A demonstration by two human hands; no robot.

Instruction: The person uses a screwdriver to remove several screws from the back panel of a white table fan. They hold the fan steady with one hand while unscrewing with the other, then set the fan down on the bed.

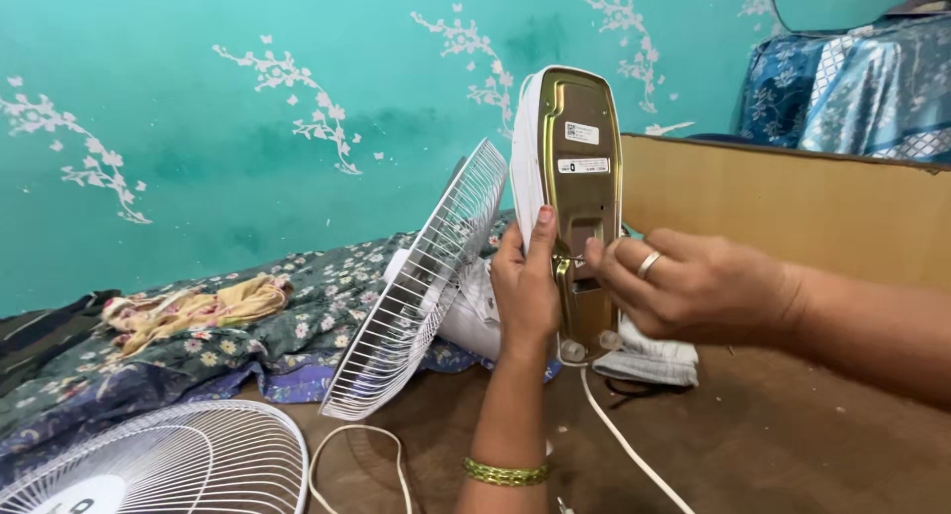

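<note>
Loose white grille [168, 464] lies closest, at the lower left on the brown floor. Behind it a second grille [416, 286] leans tilted against the flowered bedding [198, 346].

At centre the fan base [580, 177] stands on edge, its brassy underside plate turned to the camera and its lower end resting by a folded white cloth [654, 360]. The left hand [525, 286] is clenched around the base's left edge, thumb up along the rim. The right hand [684, 286] has its fingertips drawn together at a small metal fitting [578, 263] in the plate's recess; whether they truly grip it I cannot tell.

This looks like work on that fitting. It calls for a steady base and a fine pinch. A white cord [634, 445] trails from the base's foot. No container shows.
</note>
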